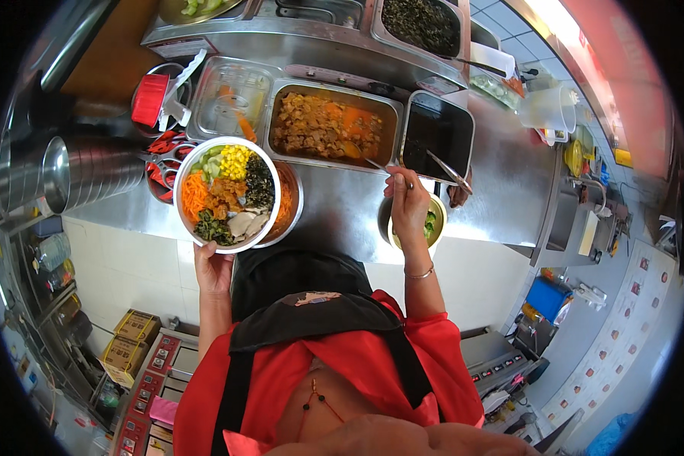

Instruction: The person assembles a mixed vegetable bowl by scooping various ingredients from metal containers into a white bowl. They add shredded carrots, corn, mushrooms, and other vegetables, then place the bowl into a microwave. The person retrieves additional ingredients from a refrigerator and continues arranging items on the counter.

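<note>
Grasping the white bowl [178, 190] by its edge with the left fingers [205, 252]; pinching a metal utensil [375, 164] with the right fingers [397, 179], angled into the stew tray [311, 157] just beyond them.

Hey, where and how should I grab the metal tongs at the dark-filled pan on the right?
Probably grip the metal tongs by their outer end, coming from the near right. They slant across the near right corner of the rectangular pan, that end jutting outside while the other reaches in over the dark contents.
</note>
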`<state>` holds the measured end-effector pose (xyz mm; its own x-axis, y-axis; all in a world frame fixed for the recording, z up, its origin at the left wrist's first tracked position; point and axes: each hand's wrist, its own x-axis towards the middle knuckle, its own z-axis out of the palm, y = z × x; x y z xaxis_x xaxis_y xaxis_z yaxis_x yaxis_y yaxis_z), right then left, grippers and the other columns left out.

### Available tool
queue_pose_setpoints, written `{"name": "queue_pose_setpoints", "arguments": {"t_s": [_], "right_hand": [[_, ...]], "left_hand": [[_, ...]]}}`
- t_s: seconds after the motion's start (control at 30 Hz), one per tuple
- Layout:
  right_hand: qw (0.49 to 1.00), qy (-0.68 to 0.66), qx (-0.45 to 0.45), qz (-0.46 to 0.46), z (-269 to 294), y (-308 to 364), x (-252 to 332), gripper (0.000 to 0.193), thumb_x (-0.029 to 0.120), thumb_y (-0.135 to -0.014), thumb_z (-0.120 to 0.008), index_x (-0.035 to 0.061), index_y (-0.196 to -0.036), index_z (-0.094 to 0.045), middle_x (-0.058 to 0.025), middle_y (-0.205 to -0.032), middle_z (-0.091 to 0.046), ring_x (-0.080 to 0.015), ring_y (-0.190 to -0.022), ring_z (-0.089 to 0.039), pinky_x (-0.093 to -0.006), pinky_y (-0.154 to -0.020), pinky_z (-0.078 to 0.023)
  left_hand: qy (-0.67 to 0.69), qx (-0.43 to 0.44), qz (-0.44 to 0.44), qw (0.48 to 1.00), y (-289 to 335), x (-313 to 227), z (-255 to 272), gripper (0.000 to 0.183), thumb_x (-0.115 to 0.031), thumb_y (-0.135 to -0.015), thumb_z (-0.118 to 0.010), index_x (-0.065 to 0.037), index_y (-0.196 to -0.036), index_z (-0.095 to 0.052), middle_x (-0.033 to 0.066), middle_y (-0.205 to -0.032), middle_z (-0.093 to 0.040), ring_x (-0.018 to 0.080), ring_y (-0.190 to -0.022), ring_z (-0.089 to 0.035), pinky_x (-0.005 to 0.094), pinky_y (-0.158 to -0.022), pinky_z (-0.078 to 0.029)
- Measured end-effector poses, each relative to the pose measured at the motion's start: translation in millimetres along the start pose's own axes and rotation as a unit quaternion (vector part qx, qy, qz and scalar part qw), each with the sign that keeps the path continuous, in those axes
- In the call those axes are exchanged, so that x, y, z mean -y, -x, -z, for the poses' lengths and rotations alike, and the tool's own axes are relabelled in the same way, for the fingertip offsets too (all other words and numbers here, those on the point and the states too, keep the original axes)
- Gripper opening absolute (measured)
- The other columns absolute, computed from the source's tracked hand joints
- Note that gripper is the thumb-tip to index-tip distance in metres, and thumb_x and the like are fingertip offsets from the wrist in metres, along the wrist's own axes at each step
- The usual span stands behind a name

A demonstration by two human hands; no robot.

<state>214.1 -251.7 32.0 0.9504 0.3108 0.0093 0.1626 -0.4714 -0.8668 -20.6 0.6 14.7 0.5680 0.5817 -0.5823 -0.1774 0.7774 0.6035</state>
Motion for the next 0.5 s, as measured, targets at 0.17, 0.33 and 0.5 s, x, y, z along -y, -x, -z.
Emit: {"name": "queue_pose_setpoints", "arguments": {"t_s": [0.17, 0.33, 0.5], "right_hand": [[1.0, -0.006, 0.018, 0.01, 9.9, -7.3, 6.4, 0.021, 0.015, -0.094, -0.045, 0.0002, -0.095, -0.06, -0.0048, -0.073, -0.055, -0.0098, -0.06, -0.053, -0.0218, -0.057, -0.044], [0.997, -0.01, 0.07, 0.026, 7.3, -18.6, 5.1, 0.016, 0.013, -0.091, -0.049, 0.0021, -0.094, -0.06, -0.0075, -0.075, -0.054, -0.0143, -0.058, -0.053, -0.0249, -0.056, -0.044], [0.998, -0.006, 0.068, 0.013, 17.8, -26.1, 3.0, 0.018, 0.016, -0.092, -0.05, 0.0009, -0.092, -0.06, -0.0088, -0.077, -0.056, -0.0154, -0.06, -0.053, -0.0259, -0.057, -0.044]], "left_hand": [[-0.004, 0.008, 0.012, 1.0, -3.2, 0.8, 1.6, 0.07, -0.009, -0.069, -0.062, -0.008, -0.132, -0.031, 0.0118, -0.125, -0.045, 0.0273, -0.109, -0.051, 0.0386, -0.082, -0.052], [-0.009, 0.022, 0.022, 0.999, -6.0, 0.8, -3.0, 0.07, -0.009, -0.069, -0.062, -0.008, -0.132, -0.031, 0.0117, -0.125, -0.045, 0.0276, -0.109, -0.051, 0.0385, -0.081, -0.052], [-0.011, 0.028, 0.015, 0.999, -5.5, 0.2, -11.1, 0.071, -0.009, -0.069, -0.062, -0.006, -0.132, -0.03, 0.0127, -0.126, -0.043, 0.0291, -0.111, -0.05, 0.0405, -0.085, -0.051]]}}
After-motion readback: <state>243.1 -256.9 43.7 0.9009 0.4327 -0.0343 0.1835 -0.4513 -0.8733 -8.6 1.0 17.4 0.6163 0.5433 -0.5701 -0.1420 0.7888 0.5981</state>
